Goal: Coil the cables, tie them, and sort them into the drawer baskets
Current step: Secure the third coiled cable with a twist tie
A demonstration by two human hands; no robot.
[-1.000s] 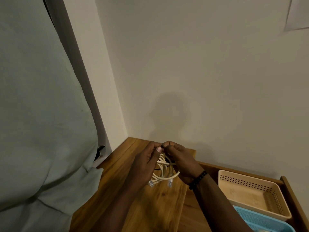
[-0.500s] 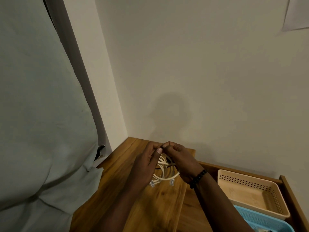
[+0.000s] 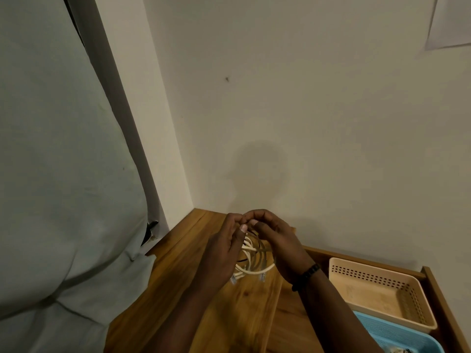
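Note:
A coiled cream network cable [image 3: 251,268] hangs between my two hands above the wooden top [image 3: 193,296], its clear plugs dangling at the bottom. A thin dark tie [image 3: 258,247] crosses the coil. My left hand [image 3: 224,248] holds the coil's left side, thumb and fingertips curled at its top. Fingertip to fingertip with it, my right hand [image 3: 277,245] pinches the tie end over the coil. The open drawer [image 3: 433,278] at the right holds a beige basket [image 3: 377,294] and a blue basket [image 3: 397,337].
A wall corner stands just behind my hands. Pale fabric [image 3: 63,174] fills the left side and drapes beside the wooden top. The blue basket holds something small at the lower edge, too cut off to identify.
My fingertips have closed in tighter over the top of the coil. The coil itself stays in place between my hands.

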